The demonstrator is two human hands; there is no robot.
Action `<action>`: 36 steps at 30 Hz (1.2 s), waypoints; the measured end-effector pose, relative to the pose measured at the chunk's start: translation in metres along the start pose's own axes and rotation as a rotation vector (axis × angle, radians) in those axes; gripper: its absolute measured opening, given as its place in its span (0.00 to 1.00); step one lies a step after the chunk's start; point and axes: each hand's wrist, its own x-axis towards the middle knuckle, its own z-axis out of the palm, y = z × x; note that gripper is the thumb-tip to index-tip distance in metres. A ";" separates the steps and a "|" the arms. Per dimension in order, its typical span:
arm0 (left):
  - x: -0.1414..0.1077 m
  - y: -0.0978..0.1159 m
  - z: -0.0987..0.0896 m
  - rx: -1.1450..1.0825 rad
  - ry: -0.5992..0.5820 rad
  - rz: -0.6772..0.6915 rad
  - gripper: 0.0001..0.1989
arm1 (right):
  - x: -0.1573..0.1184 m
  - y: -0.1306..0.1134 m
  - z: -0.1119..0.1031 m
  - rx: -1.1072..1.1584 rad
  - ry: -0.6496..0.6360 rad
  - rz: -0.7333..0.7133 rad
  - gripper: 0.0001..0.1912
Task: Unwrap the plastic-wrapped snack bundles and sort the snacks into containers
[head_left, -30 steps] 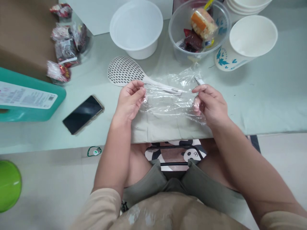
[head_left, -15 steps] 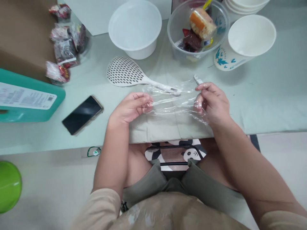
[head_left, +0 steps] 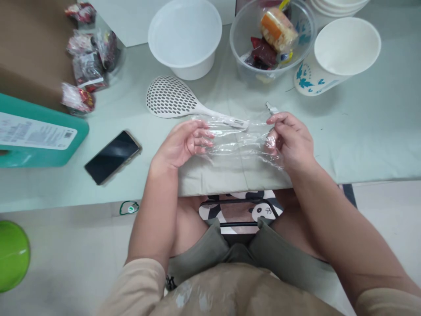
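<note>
A phone point(head_left: 112, 157) lies on the table point(head_left: 368, 140) near a teal jug point(head_left: 70, 149). Wrapped snacks point(head_left: 88, 69) sit farther back. A slotted spoon point(head_left: 171, 97) lies before a white bowl point(head_left: 186, 37); a clear bowl point(head_left: 245, 73) holds packets point(head_left: 265, 52), with a paper cup point(head_left: 344, 50) to its right.

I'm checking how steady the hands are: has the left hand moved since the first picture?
Yes. Judged against the skimmer, the left hand has its fingers further right and nearer the front edge of the table.
</note>
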 end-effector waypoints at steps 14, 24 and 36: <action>-0.002 0.001 0.002 0.205 0.047 0.079 0.06 | -0.002 0.000 -0.006 0.009 -0.041 0.026 0.16; -0.001 -0.002 -0.004 0.107 0.068 0.258 0.12 | -0.005 -0.002 -0.004 -0.014 -0.040 -0.107 0.09; 0.008 -0.012 -0.009 0.362 0.231 0.575 0.14 | -0.008 -0.002 -0.015 -0.728 -0.118 -0.583 0.10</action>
